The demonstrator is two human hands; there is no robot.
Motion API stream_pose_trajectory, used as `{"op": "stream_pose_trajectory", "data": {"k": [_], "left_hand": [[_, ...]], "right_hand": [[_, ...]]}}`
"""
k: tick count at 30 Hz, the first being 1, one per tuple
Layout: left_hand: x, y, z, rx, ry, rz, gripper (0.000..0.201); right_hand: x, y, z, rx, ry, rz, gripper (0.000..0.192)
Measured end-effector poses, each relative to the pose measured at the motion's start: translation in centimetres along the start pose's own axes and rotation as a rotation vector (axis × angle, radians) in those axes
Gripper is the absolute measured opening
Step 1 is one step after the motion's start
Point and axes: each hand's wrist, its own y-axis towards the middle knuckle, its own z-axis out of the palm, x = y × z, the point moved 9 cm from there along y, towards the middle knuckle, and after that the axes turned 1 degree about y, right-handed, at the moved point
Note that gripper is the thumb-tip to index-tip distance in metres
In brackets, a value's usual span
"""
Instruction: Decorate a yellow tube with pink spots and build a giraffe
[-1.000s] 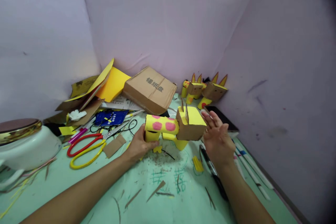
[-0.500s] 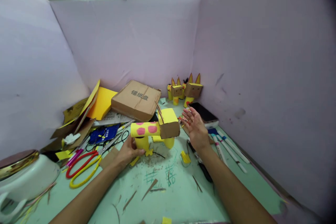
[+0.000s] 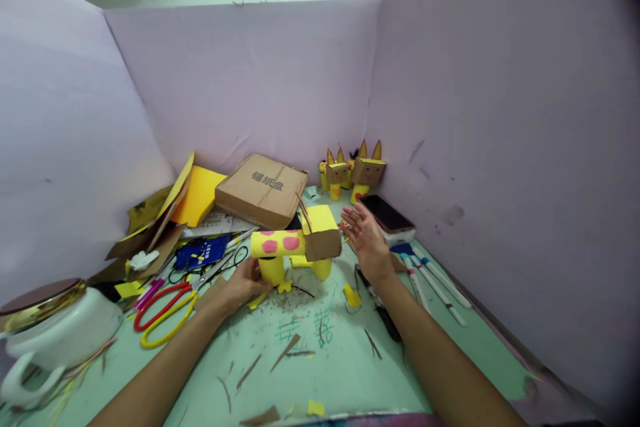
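head view, left hand (image 3: pixel 243 285) fingers gripping paper animal (image 3: pixel 296 244) leg, right hand (image 3: pixel 367 238) open just beside its head

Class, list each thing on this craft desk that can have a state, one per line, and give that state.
Paper giraffe: upright, on its legs.
Left hand: gripping a giraffe leg.
Right hand: open, beside the giraffe's head, apart.
Scissors: lying flat; blades unclear.
Cardboard box: closed.
Phone: screen dark.
Pot: lid on.
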Motion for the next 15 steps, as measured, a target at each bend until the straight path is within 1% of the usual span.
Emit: {"op": "stream_pose_trajectory", "data": {"k": [2,5,12,13,15], "left_hand": [[0.0,0.0,-0.1,-0.007,0.006,0.014,0.052],[0.0,0.0,-0.2,-0.024,-0.002,0.039,0.055],[-0.7,-0.7,-0.1,-0.070,0.052,0.010,0.054],[-0.9,-0.9,-0.1,-0.080,0.067,0.005,0.054],[-1.1,-0.9,0.0,-0.088,0.083,-0.009,0.053]], "right_hand": [[0.0,-0.2,0.5,0.061,-0.014,0.001,0.064],[-0.3,-0.5,1.1,0.137,-0.040,0.002,0.066],[-1.3,-1.1,2.6,0.324,-0.076,0.029,0.084],[-1.4,-1.1,2.6,0.326,-0.074,0.041,0.086],[-1.1,-0.7,2.3,0.281,-0.056,0.062,0.082]]}}
